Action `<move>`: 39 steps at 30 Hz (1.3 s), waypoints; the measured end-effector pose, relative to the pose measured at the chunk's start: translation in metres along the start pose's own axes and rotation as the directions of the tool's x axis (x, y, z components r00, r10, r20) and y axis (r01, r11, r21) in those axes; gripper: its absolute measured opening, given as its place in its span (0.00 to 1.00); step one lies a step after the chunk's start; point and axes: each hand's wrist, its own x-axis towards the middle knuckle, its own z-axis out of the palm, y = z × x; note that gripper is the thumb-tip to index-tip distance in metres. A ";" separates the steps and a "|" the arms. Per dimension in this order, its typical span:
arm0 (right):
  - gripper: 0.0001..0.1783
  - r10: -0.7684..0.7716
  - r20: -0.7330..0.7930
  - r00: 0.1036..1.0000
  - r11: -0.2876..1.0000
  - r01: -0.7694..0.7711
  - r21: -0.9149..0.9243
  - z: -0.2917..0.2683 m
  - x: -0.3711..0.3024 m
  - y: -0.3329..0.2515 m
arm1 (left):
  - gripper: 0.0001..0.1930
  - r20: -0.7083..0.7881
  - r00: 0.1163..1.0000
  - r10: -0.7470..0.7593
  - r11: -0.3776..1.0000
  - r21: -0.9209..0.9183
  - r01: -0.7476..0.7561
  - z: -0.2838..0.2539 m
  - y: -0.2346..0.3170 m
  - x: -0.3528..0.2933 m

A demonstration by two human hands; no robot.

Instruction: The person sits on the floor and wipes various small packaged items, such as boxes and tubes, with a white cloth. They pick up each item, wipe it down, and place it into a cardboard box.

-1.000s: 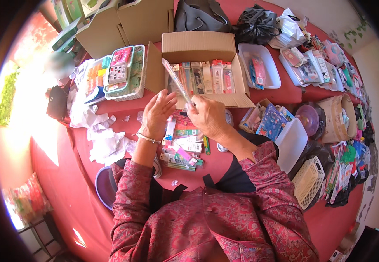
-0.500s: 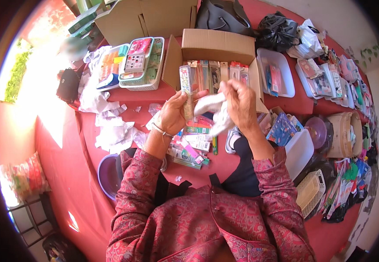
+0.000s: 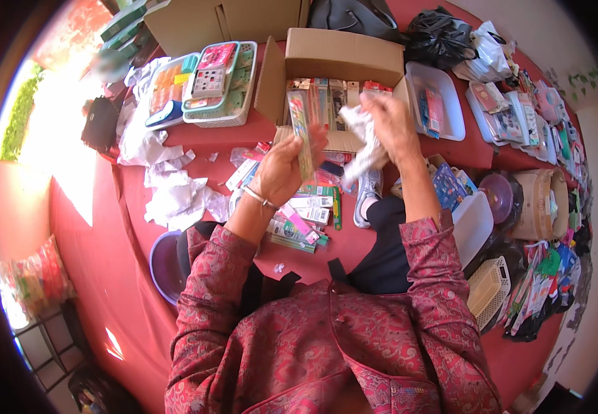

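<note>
My left hand [image 3: 278, 170] grips a long, narrow, clear-wrapped package [image 3: 300, 131] with a colourful patterned front, held upright. In my raised right hand [image 3: 394, 125] is a white cloth [image 3: 364, 148], bunched at the top and hanging down, partly smeared by motion. Just beyond both hands stands an open cardboard box [image 3: 344, 47], with several long packaged items [image 3: 337, 103] upright inside. Below my hands, a pile of small packaged goods [image 3: 306, 207] lies on the red cloth between my legs.
Crumpled white paper [image 3: 178, 196] lies to the left, above a purple basin [image 3: 168, 265]. Filled plastic baskets [image 3: 244, 110] stand at the back left. To the right are a clear tub [image 3: 454, 117], a white bin [image 3: 473, 228] and a cream basket [image 3: 489, 297].
My right hand has moved up and slightly right with the white cloth, away from the package. My left hand still holds the package, now turned a little. The view has shifted slightly.
</note>
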 end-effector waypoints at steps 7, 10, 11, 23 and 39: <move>0.14 0.005 0.660 0.751 0.986 -0.115 0.124 0.038 -0.056 -0.038 | 0.21 0.038 0.999 0.014 0.973 -0.230 -0.004 -0.001 0.008 0.000; 0.11 0.053 0.650 0.758 0.977 -0.174 0.123 0.034 -0.056 -0.038 | 0.22 0.081 0.993 0.082 0.983 -0.170 -0.067 0.006 0.010 -0.003; 0.10 0.071 0.648 0.759 0.976 -0.187 0.112 0.033 -0.055 -0.038 | 0.22 0.127 0.985 0.115 0.985 -0.143 -0.097 0.006 0.011 -0.004; 0.07 0.299 0.425 0.854 0.790 -0.471 0.392 -0.033 0.016 0.018 | 0.18 -0.055 0.998 0.024 1.000 0.018 -0.023 -0.009 0.034 -0.012; 0.12 0.226 0.009 0.974 0.928 -0.212 -0.307 -0.065 0.041 0.083 | 0.13 -0.103 0.989 0.106 0.994 0.022 -0.105 -0.036 0.064 -0.014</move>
